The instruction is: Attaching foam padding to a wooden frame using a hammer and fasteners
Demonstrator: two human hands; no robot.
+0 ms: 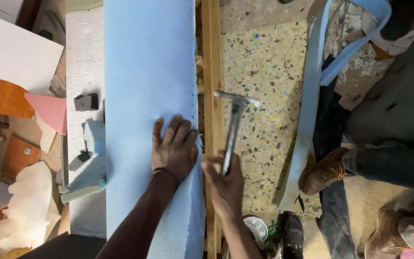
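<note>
**Hammer raised just right of the foam edge**

The long pale-blue foam sheet (147, 96) is the landmark: it runs from the top of the view to the bottom, draped over a surface whose top cannot be seen. Just beside its right edge, and parallel to it, stands a narrow wooden frame rail (212, 72). A row of small fixings dots that right edge. Right of the rail lies speckled multicolour chip foam (264, 72), and further right a loose blue foam strip (307, 120) curves downward.

The left hand (173, 151) lies flat on the sheet near its right edge, fingers spread and pressing down. The right hand (224, 184) sits just right of the sheet, over the rail, closed around the handle of a metal-headed hammer (233, 127). The hammer's long axis points up and slightly right, away from the person, its head above the rail and just right of the sheet's edge. The right hand is the nearer to that edge.

At far right, another person's brown boot (324, 170) rests well apart from the sheet.
</note>
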